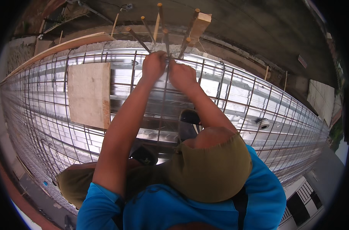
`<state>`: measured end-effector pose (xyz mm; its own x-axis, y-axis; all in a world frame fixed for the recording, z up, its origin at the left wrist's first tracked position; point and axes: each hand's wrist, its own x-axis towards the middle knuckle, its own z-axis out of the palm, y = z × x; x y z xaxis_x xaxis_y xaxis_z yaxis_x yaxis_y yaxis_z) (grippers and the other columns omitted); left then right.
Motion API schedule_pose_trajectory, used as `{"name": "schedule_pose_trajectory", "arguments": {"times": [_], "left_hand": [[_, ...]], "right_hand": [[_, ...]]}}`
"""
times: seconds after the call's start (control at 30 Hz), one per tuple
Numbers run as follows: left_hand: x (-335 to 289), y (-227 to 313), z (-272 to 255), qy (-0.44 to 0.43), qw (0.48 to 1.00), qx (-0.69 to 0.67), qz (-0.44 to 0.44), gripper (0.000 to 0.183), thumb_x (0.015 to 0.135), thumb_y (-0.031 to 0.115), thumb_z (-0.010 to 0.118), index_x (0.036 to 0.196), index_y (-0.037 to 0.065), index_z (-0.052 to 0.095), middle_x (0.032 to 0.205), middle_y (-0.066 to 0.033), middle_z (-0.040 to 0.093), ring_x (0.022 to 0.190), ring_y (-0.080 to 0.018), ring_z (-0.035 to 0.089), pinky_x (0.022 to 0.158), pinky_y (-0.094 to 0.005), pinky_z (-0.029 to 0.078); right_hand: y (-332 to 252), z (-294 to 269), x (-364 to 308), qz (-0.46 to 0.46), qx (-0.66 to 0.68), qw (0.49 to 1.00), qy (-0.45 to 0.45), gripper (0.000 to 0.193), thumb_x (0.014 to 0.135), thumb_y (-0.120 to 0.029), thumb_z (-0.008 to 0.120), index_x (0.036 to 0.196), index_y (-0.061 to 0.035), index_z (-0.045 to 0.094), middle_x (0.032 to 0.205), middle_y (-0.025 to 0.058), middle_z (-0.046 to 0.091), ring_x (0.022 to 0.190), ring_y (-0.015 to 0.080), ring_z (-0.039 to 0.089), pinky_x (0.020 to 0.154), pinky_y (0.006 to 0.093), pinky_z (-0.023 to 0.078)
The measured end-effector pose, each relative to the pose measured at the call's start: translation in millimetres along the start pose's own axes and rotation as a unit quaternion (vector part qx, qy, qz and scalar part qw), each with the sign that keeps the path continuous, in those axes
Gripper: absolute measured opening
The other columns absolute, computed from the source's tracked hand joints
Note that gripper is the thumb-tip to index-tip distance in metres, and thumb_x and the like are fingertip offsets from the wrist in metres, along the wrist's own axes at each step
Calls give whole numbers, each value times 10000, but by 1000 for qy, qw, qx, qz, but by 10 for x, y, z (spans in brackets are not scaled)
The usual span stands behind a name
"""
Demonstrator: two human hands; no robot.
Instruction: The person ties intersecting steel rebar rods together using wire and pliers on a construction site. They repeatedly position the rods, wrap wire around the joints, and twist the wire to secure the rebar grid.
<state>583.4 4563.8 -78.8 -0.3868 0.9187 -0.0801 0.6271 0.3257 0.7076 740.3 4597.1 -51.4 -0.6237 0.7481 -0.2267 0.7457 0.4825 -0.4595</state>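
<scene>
Both my arms reach forward to the far edge of a steel rebar mesh [228,90]. There my left hand [153,65] and my right hand [182,76] are closed close together, one on each side of a mesh bar. Their fingers meet at the crossing of the bars, and whatever they pinch is too small or hidden to make out. Just beyond them, several thick rusty upright bars [166,40] rise in a cluster. Beneath the mesh lies shiny ribbed metal decking [155,103].
A flat wooden board [89,94] rests on the mesh to the left. A wooden post [200,27] stands beyond the upright bars. Long timber edging [74,41] follows the far left rim. At right, a small round pale object [263,124] sits among the bars. My shoe [190,122] is below my right arm.
</scene>
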Motion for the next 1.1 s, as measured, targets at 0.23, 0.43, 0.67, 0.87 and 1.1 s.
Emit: {"name": "schedule_pose_trajectory", "arguments": {"times": [0.23, 0.43, 0.67, 0.87, 1.1], "left_hand": [[-151, 76, 13, 46, 998, -42, -10, 227, 970, 131, 650, 1111, 49, 808, 996, -259, 765, 977, -452, 738, 903, -525, 576], [-61, 73, 24, -7, 1000, -22, -18, 241, 960, 145, 674, 1121, 19, 801, 977, -253, 768, 955, -443, 745, 883, -519, 577], [-165, 104, 77, 25, 999, -41, -22, 354, 959, 275, 758, 1205, 21, 787, 992, -217, 792, 966, -390, 772, 879, -475, 591], [-154, 102, 141, 8, 998, -34, -57, 422, 937, 317, 798, 1213, -1, 770, 1032, -182, 813, 981, -368, 788, 889, -422, 599], [-198, 51, 162, 37, 989, -107, -97, 325, 967, 264, 743, 1189, 28, 719, 1067, -194, 802, 998, -383, 781, 871, -459, 597]], "right_hand": [[151, 48, -22, -12, -54, 998, -39, 288, 957, -109, 541, 1206, -35, 665, 866, 198, 778, 864, 386, 777, 833, 529, 590], [189, 109, -92, -20, -63, 997, -37, 280, 944, -114, 579, 1196, -65, 689, 957, 187, 757, 880, 391, 774, 817, 528, 596], [431, 246, -180, -37, 24, 990, 133, 303, 931, -111, 646, 1208, -113, 769, 1035, 138, 693, 854, 345, 756, 771, 472, 619], [309, 168, -21, -25, -29, 999, -18, 341, 926, -106, 611, 1225, -76, 773, 1121, 155, 738, 992, 356, 760, 865, 480, 614], [238, -125, 292, -26, -72, 966, -248, 393, 1020, -226, 527, 1354, -131, 710, 1120, 172, 781, 1092, 360, 756, 927, 506, 605]]}}
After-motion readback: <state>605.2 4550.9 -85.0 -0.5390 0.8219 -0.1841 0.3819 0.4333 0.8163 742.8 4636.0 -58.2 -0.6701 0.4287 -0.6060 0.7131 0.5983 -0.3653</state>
